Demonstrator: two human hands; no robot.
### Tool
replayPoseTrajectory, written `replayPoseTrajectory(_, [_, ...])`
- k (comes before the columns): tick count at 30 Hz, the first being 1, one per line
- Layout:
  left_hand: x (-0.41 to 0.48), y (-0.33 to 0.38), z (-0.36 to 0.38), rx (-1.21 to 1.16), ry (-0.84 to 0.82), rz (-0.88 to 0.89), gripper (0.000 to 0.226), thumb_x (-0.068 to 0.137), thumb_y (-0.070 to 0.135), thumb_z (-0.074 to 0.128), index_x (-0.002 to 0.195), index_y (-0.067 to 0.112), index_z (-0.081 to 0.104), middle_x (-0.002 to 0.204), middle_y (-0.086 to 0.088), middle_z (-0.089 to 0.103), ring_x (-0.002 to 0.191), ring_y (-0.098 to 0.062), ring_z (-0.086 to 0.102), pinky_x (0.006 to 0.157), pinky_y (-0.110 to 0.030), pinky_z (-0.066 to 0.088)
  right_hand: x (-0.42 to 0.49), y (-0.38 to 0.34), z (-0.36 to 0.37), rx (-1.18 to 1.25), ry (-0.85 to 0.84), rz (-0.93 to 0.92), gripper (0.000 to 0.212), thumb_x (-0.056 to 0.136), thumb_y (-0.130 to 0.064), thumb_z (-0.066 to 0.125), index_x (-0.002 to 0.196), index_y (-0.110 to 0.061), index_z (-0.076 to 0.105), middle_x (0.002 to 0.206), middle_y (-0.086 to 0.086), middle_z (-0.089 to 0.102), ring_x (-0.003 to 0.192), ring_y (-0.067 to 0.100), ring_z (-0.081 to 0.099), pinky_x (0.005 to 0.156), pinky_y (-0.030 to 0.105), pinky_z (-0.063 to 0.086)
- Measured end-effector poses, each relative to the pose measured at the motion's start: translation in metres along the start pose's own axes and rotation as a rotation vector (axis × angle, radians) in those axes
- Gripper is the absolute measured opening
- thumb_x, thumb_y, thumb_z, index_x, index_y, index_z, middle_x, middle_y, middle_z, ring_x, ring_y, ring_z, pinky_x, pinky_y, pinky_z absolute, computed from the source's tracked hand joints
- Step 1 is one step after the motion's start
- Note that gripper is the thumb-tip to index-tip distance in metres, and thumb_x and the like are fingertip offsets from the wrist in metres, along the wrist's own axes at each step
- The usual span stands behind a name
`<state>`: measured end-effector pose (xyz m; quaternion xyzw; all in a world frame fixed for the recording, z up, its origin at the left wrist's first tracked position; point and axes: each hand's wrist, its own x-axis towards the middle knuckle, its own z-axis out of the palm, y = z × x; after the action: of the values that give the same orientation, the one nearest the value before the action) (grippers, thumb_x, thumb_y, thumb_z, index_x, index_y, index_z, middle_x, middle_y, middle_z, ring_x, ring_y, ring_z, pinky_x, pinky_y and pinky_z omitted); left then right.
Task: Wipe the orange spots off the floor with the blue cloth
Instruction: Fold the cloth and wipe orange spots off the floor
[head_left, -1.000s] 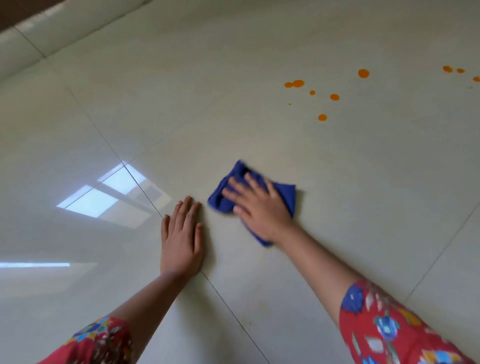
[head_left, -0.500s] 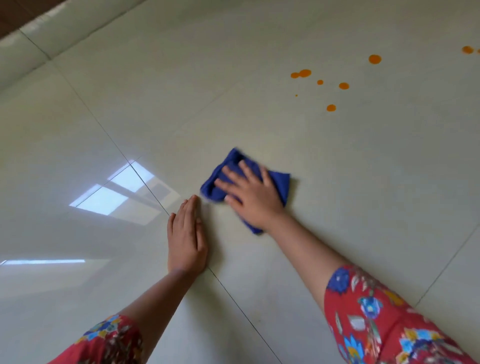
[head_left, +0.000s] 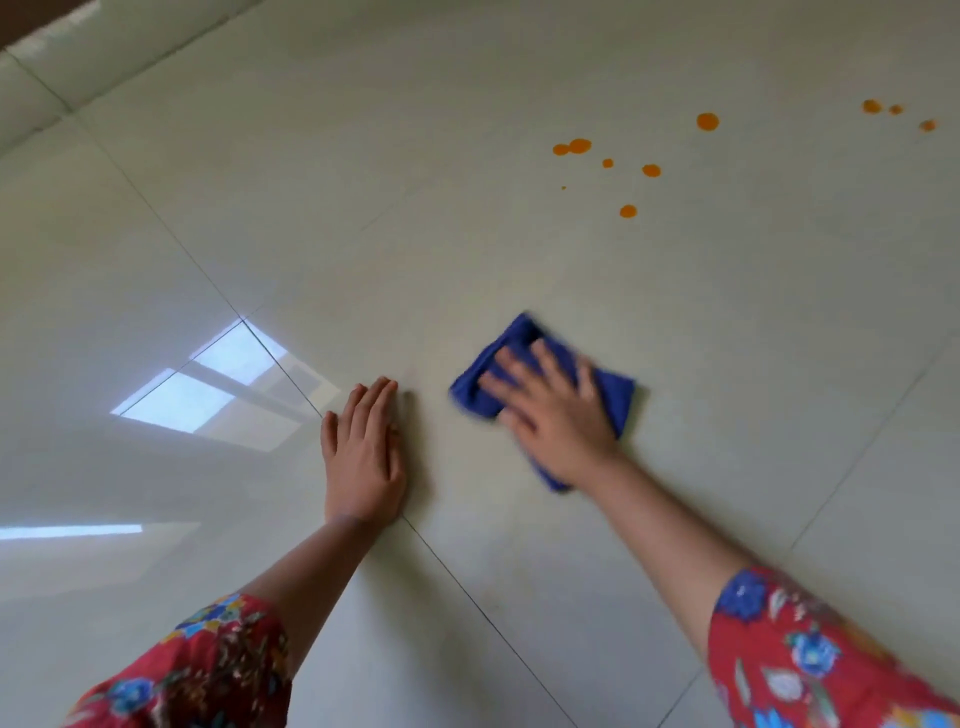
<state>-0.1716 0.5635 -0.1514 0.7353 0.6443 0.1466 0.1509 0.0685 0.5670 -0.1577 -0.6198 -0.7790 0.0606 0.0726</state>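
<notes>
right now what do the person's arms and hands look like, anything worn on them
Both arms wear red sleeves printed with blue, yellow and white flowers: the left sleeve and the right sleeve. Below them the forearms are bare. The left hand and the right hand are bare too: no gloves, watch or bracelet shows. The right hand is blurred.

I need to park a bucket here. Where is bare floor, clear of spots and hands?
Bare pale floor tile lies between the folded blue cloth under the right hand and the orange spots, and left of the left hand. Crowded: the spotted patch at upper right.
</notes>
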Motion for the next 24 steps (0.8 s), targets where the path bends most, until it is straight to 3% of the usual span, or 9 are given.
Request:
replayPoseTrajectory(3, [0.000, 0.000, -0.001, -0.030, 0.010, 0.033, 0.052, 0.093, 0.026, 0.027, 0.141, 0.016, 0.044, 0.147, -0.003, 0.046, 0.140, -0.022, 0.033, 0.116, -0.041, 0.017, -0.070, -0.047, 0.004, 0.056, -0.106, -0.379, 0.043, 0.096, -0.048, 0.035, 0.139, -0.046, 0.041, 0.153, -0.017, 0.033, 0.145, 0.021, 0.025, 0.113, 0.053, 0.015])
replayPoseTrajectory(6, [-0.003, 0.001, -0.001, -0.038, 0.006, 0.125, 0.044, 0.093, 0.019, 0.035, 0.135, 0.015, 0.051, 0.142, -0.003, 0.051, 0.135, -0.024, 0.041, 0.113, -0.042, 0.028, -0.116, -0.007, -0.008, 0.048, -0.162, -0.470, 0.044, 0.097, -0.051, 0.035, 0.141, -0.050, 0.034, 0.155, -0.022, 0.025, 0.147, 0.013, 0.017, 0.115, 0.048, 0.009])
replayPoseTrajectory(8, [-0.006, 0.005, 0.000, -0.040, 0.001, 0.183, 0.043, 0.092, 0.017, 0.037, 0.131, 0.015, 0.054, 0.140, -0.001, 0.053, 0.132, -0.024, 0.045, 0.109, -0.044, 0.034, -0.128, 0.047, -0.014, -0.028, -0.112, -0.307, 0.045, 0.099, -0.053, 0.025, 0.143, -0.051, 0.028, 0.155, -0.019, 0.026, 0.145, 0.014, 0.019, 0.111, 0.052, 0.016])
replayPoseTrajectory(11, [-0.014, 0.023, 0.005, -0.107, -0.025, 0.221, 0.044, 0.088, 0.012, 0.040, 0.128, 0.015, 0.057, 0.138, 0.000, 0.054, 0.130, -0.023, 0.047, 0.107, -0.046, 0.036, -0.145, 0.124, -0.034, -0.041, -0.075, 0.276, 0.054, 0.096, -0.063, 0.006, 0.146, -0.048, 0.020, 0.156, -0.015, 0.022, 0.145, 0.016, 0.019, 0.108, 0.059, 0.024])
replayPoseTrajectory(13, [-0.020, 0.043, 0.009, -0.162, -0.065, 0.251, 0.045, 0.086, 0.010, 0.044, 0.129, 0.016, 0.057, 0.138, 0.000, 0.054, 0.128, -0.021, 0.047, 0.109, -0.040, 0.035, -0.153, 0.149, -0.042, -0.022, -0.043, 0.608, 0.067, 0.087, -0.071, 0.007, 0.148, -0.045, 0.023, 0.159, -0.016, 0.014, 0.148, 0.016, 0.013, 0.112, 0.057, 0.015])
replayPoseTrajectory(15, [-0.028, 0.067, 0.013, -0.234, -0.129, 0.294, 0.045, 0.085, 0.013, 0.047, 0.129, 0.019, 0.057, 0.138, 0.002, 0.054, 0.127, -0.019, 0.048, 0.108, -0.033, 0.034, -0.157, 0.143, -0.045, -0.023, -0.034, 0.811, 0.075, 0.081, -0.073, 0.010, 0.149, -0.045, 0.018, 0.160, -0.017, 0.008, 0.149, 0.016, 0.005, 0.114, 0.055, 0.008])
replayPoseTrajectory(18, [-0.037, 0.096, 0.016, -0.365, -0.198, 0.285, 0.043, 0.086, 0.018, 0.046, 0.127, 0.020, 0.059, 0.137, 0.006, 0.054, 0.127, -0.013, 0.048, 0.108, -0.027, 0.033, -0.166, 0.102, -0.034, -0.034, -0.031, 0.843, 0.073, 0.082, -0.070, 0.019, 0.149, -0.043, 0.019, 0.161, -0.013, 0.012, 0.149, 0.021, 0.010, 0.112, 0.057, 0.013])
replayPoseTrajectory(21, [-0.041, 0.113, 0.019, -0.487, -0.212, 0.215, 0.042, 0.086, 0.015, 0.046, 0.126, 0.019, 0.060, 0.135, 0.007, 0.055, 0.126, -0.009, 0.047, 0.107, -0.023, 0.033, -0.185, 0.042, -0.024, 0.002, -0.004, 0.674, 0.058, 0.089, -0.054, 0.031, 0.145, -0.038, 0.037, 0.156, -0.012, 0.029, 0.143, 0.023, 0.029, 0.108, 0.056, 0.028])
replayPoseTrajectory(24, [-0.045, 0.127, 0.021, -0.593, -0.204, 0.133, 0.037, 0.091, 0.005, 0.049, 0.123, 0.019, 0.060, 0.132, 0.007, 0.057, 0.124, -0.008, 0.049, 0.107, -0.026, 0.038, -0.207, -0.016, -0.016, 0.111, 0.009, 0.461, 0.049, 0.092, -0.042, 0.037, 0.141, -0.041, 0.040, 0.152, -0.016, 0.035, 0.140, 0.019, 0.036, 0.109, 0.047, 0.026])
